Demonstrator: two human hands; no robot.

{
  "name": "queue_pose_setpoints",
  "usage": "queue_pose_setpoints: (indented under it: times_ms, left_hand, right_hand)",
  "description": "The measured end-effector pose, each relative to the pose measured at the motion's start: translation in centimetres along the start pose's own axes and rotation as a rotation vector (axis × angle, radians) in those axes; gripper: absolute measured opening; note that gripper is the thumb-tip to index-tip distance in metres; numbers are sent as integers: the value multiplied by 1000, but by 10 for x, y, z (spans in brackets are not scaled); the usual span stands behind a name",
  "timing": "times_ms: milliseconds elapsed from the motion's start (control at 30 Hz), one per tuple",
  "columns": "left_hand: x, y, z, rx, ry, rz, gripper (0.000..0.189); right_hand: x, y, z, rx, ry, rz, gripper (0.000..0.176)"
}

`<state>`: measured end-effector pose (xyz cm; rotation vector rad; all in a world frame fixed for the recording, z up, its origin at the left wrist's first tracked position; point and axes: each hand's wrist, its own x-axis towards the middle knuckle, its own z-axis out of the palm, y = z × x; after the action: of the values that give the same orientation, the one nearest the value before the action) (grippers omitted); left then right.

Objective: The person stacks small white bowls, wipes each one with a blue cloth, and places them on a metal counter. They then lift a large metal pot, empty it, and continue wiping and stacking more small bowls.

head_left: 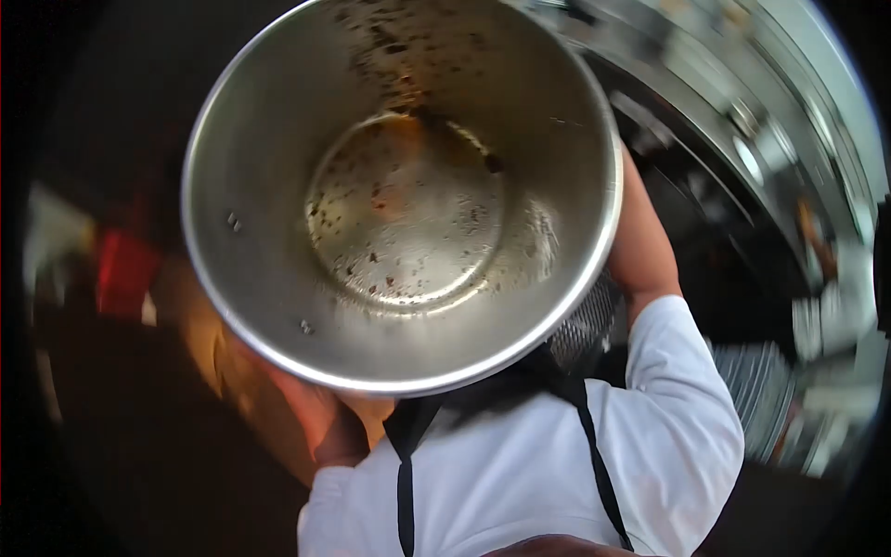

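A large, deep stockpot [418, 223] of shiny metal fills the middle of the head view, its open mouth tilted toward me. Brown bits and a wet, oily film cling to its bottom and far wall. My left hand [297, 395] is under the near left side of the pot, with its fingers hidden behind the wall. On the right, my right forearm [645, 232] reaches up behind the rim, and the hand itself is hidden by the pot. The pot is held up between both hands, in front of my apron.
A dark mesh surface [589, 320] shows just below the pot's right rim. To the right, a stack of plates [752, 390] stands beside a long, blurred counter [705, 74] with kitchenware. A blurred red object [125, 274] is at the left.
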<state>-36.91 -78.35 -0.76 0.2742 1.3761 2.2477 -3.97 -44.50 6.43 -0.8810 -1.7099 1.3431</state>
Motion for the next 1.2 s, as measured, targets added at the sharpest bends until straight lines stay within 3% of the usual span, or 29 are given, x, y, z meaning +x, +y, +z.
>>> queue_pose_setpoints:
  times_ms: [200,233,267,333,400,433,467,500,533,567,600,633,700,767,800,867,900,1000,1067,1100,1200]
  left_hand:
    - [50,7,-29,-255,-210,-229,39]
    - [120,-51,-71,-160,-359,-243,39]
    - [130,-42,-67,-56,-504,-158,34]
    - [123,-19,-42,121,-525,-86,26]
    - [158,-27,-50,486,-787,316,23]
    - [159,-21,-39,484,-847,427,22]
    - [155,-13,-35,452,-928,258,25]
    - [164,-17,-33,427,-1017,205,27]
    - [175,-33,-31,406,-1103,148,30]
    - [196,-58,-20,488,-1170,332,36]
    - [188,-45,-7,486,-1093,-51,38]
    - [187,-43,2,445,-1096,-122,40]
    - [192,-60,37,438,-1093,-233,40]
    - [202,-80,44,562,-1067,-357,40]
    - [205,-113,104,659,-1113,-466,43]
    - [227,-165,125,787,-1235,-529,42]
    - [233,-185,150,817,-1203,-605,40]
    - [239,-240,178,1048,-1362,-508,38]
    - [221,-293,213,1267,-1585,-182,37]
    - [211,-318,223,1293,-1629,-135,35]
    - [197,-417,264,1524,-1799,-71,32]
  right_hand:
    - [-87,-36,43,-88,264,-43,34]
    - [-95,-39,53,-99,297,-48,34]
    - [-101,-41,65,-104,335,-57,33]
    - [-124,-56,70,-88,414,-70,33]
    - [-150,-67,103,-77,525,-51,25]
    - [-166,-69,115,-77,574,-57,21]
    - [-184,-69,127,-76,620,-58,18]
    - [-190,-60,133,-101,659,-28,19]
    - [-193,-43,134,-123,697,6,20]
    - [-190,-26,124,-176,692,4,21]
    - [-186,-14,115,-176,726,121,22]
    - [-179,2,105,-66,753,185,21]
    - [-164,13,99,-122,853,361,24]
    - [-171,69,87,-246,828,436,29]
    - [-157,106,41,-258,846,543,29]
    - [-161,140,37,-343,860,677,29]
    - [-158,154,33,-379,873,737,29]
    - [-181,207,32,-266,928,922,27]
    - [-199,226,-1,-316,849,987,28]
    - [-207,238,-10,-349,801,1031,28]
    - [-243,354,-36,-103,859,1079,31]
